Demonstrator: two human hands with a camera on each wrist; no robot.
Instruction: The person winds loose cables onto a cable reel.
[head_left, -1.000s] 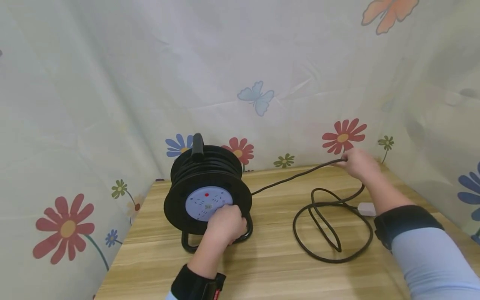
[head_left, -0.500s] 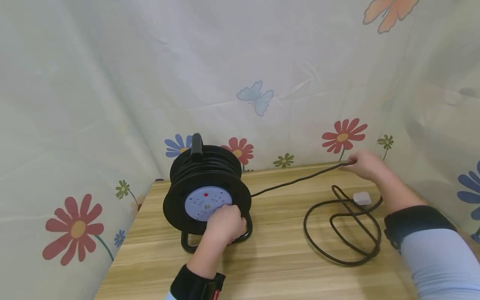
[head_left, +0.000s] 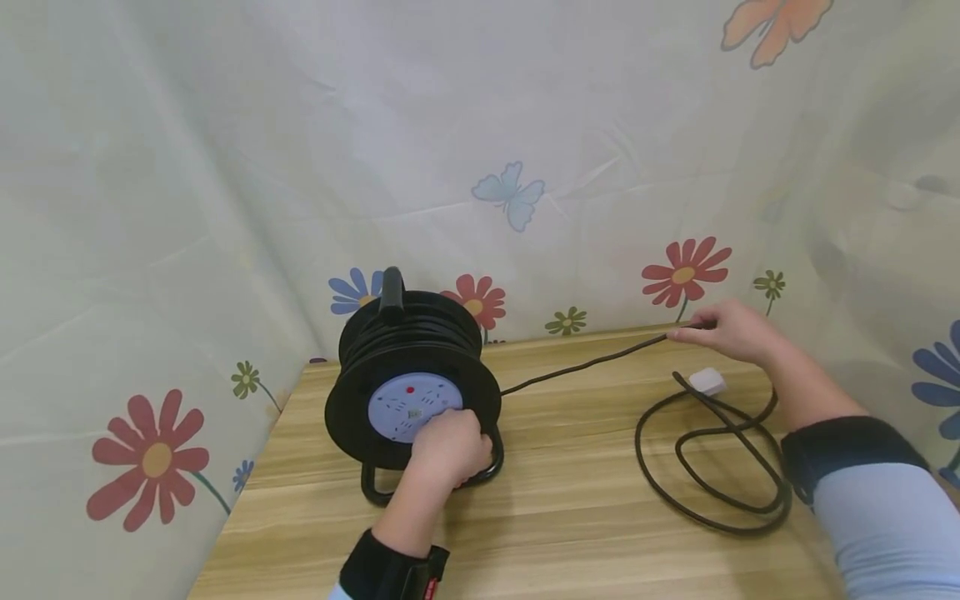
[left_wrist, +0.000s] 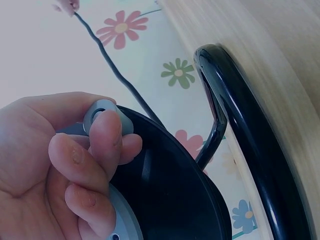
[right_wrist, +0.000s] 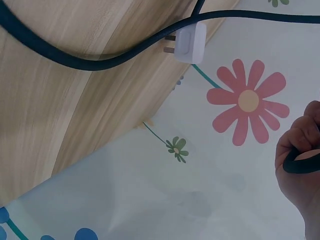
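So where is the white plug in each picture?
Head view: the white plug lies on the table at the right, just below the right hand.
Left wrist view: not in it.
Right wrist view: the plug is at the top middle, prongs pointing left.
Shared landmark: the black cord.

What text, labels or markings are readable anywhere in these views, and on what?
None can be read.
Cable reel: its pale blue socket face bears small marks and a red dot, too small to read.
Left hand: the black wrist strap carries a red tag with print, blurred.
White plug: no marking visible.
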